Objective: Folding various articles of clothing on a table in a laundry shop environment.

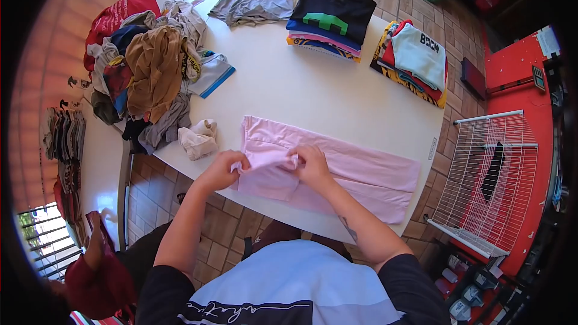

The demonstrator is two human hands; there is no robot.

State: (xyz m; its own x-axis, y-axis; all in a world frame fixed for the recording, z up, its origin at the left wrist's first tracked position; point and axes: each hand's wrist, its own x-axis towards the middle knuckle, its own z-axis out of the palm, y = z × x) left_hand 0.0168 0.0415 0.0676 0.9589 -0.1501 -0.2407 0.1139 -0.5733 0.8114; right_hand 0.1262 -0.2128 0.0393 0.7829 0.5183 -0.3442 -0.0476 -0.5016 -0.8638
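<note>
A pink cloth garment [361, 162] lies flat on the white table [253, 81] before me, its long folded part running towards the right edge. Near its left end a section is raised between my hands. My left hand [226, 169] pinches the fabric's edge at the left. With fingertips bent over the cloth, my right hand [310, 164] grips the raised section further right. A small crumpled beige cloth [198, 139] rests just beyond my left hand, apart from the pink garment.
A big heap of mixed clothes [153, 67] fills the table's far left. Grey shorts [253, 6] lie at the far edge, beside a folded stack topped by a black shirt [334, 11]. Another folded stack [417, 61] stands right. A person in dark red [101, 275] is at lower left.
</note>
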